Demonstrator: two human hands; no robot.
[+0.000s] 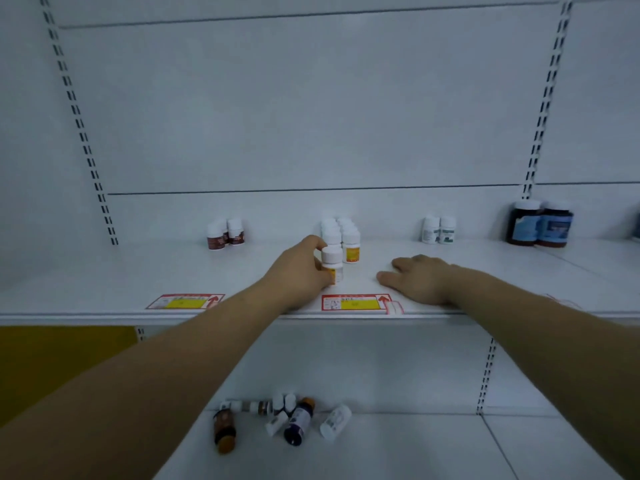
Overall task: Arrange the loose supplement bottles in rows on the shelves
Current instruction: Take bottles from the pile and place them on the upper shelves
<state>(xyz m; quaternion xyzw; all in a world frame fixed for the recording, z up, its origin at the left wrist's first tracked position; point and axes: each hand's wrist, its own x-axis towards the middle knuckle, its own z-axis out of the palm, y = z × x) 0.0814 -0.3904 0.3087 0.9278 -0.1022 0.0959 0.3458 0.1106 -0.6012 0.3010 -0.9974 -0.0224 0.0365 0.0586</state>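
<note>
My left hand [300, 268] grips a small white bottle with a yellow label [333, 263], standing upright on the white upper shelf [104, 282]. It stands at the front of two rows of like white bottles [341, 233] that run back toward the wall. My right hand [417, 277] lies flat on the shelf to the right, fingers straight, holding nothing. On the lower shelf [415, 445] several loose bottles [284, 419] lie on their sides, amber, dark purple and white.
Brown-labelled white bottles [225, 233] stand at the left of the upper shelf, green-labelled ones [438, 230] to the right, and two large dark jars [538, 223] at the far right. Red and yellow price tags [355, 302] lie on the shelf's front edge. A yellow panel [62, 362] is below left.
</note>
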